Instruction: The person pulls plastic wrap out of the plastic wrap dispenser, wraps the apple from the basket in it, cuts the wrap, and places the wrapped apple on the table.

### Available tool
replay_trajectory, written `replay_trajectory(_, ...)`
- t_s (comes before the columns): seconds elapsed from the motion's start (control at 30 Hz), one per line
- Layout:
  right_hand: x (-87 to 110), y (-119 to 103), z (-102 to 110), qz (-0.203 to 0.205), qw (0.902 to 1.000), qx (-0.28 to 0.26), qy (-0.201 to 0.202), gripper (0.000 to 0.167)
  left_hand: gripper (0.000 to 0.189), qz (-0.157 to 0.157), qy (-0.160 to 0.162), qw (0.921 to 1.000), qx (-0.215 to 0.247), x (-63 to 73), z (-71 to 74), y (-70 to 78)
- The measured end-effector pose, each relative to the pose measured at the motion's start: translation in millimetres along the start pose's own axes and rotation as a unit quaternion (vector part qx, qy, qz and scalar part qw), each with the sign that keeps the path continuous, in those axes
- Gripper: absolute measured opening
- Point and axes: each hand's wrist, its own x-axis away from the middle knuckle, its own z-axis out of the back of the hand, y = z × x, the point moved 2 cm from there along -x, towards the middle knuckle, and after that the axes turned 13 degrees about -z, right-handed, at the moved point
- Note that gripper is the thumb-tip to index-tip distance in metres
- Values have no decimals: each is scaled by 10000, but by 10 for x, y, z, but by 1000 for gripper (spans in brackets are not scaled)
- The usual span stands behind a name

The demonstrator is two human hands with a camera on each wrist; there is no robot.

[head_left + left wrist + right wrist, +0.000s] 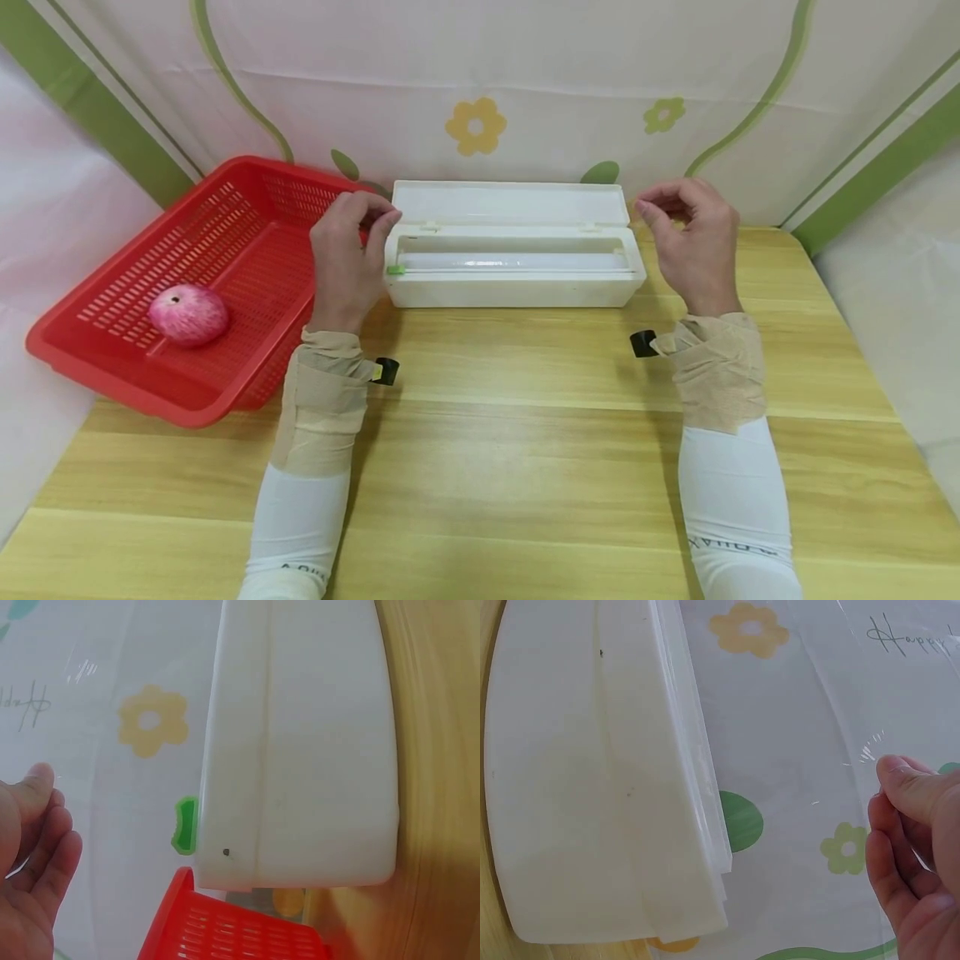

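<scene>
A white cling film dispenser [517, 290] stands at the back of the table with its lid [510, 202] raised. Inside lies a roll of cling film [510, 262], and a green slide cutter [396, 270] sits at the left of its front rim. My left hand [348, 254], raised by the dispenser's left end, pinches the clear film between thumb and fingers. On the other side my right hand [693, 242] pinches it likewise. The stretched film [866, 752] is nearly invisible; glints and creases near the fingertips show it in both wrist views.
A red plastic basket [247, 333] stands on the left, close to my left forearm, with a pink apple-like fruit [189, 315] in it. Behind the wooden table [487, 467] hangs a white cloth [555, 75] printed with flowers.
</scene>
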Motion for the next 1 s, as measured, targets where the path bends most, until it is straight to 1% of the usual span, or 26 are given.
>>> replay_trajectory(0.2,0,-38,2,4,9999,-70,137,7,24,-39,42,10000,-53,-13,27,24)
replay_trajectory(0.4,1,-78,21,13,9995,-185,261,8,23,-126,155,9998,-40,-38,57,65)
replay_trajectory(0.53,11,-105,34,37,9994,-227,272,10,22,-178,215,9996,-17,-52,77,90)
replay_trajectory(0.8,36,-156,59,123,9991,-311,271,17,25,-158,191,9997,-40,-69,104,131)
replay_trajectory(1.0,41,-188,73,168,9989,-331,300,12,24,-188,239,9995,-72,-80,125,150)
